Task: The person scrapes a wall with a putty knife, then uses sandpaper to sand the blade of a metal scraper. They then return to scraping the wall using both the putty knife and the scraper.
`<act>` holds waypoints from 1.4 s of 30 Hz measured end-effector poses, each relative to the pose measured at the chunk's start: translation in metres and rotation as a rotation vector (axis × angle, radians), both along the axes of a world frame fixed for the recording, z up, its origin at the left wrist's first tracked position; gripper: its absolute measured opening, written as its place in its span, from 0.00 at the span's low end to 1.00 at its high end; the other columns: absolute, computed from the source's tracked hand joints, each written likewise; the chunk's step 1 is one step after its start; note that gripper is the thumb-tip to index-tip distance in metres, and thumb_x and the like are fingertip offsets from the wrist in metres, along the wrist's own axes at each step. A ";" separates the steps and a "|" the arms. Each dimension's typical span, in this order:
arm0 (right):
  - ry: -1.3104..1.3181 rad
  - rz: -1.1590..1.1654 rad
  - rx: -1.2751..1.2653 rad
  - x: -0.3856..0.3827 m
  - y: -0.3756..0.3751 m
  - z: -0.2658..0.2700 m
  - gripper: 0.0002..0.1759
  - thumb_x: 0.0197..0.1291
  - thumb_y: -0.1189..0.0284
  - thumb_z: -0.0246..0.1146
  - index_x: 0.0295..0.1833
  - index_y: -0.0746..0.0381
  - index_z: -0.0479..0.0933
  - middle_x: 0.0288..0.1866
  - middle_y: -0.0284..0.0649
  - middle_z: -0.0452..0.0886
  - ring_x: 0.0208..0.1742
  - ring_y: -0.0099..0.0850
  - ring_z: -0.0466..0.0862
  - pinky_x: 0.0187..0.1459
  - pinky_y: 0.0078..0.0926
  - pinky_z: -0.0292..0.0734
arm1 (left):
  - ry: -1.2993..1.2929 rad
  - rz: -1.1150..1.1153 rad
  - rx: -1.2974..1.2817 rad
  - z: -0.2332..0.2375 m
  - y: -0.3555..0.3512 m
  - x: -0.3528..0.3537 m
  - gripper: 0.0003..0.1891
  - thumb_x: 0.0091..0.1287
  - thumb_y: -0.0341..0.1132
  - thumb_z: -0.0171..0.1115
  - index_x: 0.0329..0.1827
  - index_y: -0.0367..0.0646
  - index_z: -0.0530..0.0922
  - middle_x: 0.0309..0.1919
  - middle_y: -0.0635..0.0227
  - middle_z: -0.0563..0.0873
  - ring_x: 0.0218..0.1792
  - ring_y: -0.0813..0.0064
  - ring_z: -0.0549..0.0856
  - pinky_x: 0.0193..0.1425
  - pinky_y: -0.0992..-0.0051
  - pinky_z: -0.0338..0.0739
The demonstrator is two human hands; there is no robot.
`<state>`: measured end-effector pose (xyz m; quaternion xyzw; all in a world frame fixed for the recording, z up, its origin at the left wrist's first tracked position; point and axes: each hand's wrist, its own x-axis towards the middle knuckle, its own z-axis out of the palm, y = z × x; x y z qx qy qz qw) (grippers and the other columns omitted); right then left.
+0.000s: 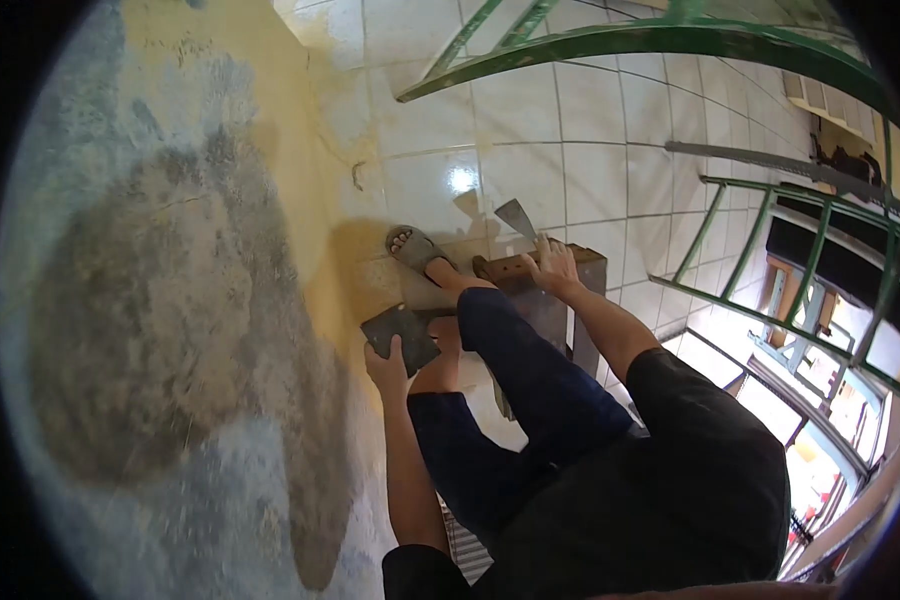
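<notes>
My left hand [387, 365] is closed on the near edge of a dark, flat square plate [402, 336], with the thumb over its face. The plate is held beside my leg, close to the wall, and has small pale specks. At the brown wooden stool [560, 308], my right hand [555, 268] is open, its fingers stretched out and apart over the top edge. Just beyond those fingertips, a scraper [516, 219] with a wide grey blade sticks out past the stool's edge. Its handle is mostly hidden by the fingers and the stool.
On the left rises a wall [160, 300] with a large dark grey patch and yellow paint. My sandalled foot [416, 250] stands on the white tiled floor [520, 120]. Green metal frames [660, 40] cross the top, and a green ladder-like frame [820, 270] is at right.
</notes>
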<state>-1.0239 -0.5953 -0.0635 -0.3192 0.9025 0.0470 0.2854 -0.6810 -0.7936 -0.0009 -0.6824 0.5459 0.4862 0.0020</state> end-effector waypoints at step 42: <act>-0.050 0.483 -0.466 -0.045 0.078 -0.100 0.27 0.67 0.54 0.61 0.56 0.68 0.78 0.41 0.57 0.84 0.45 0.55 0.84 0.49 0.48 0.77 | -0.199 0.065 -0.216 -0.039 0.076 0.077 0.10 0.60 0.32 0.68 0.45 0.45 0.89 0.42 0.56 0.91 0.47 0.57 0.90 0.54 0.64 0.82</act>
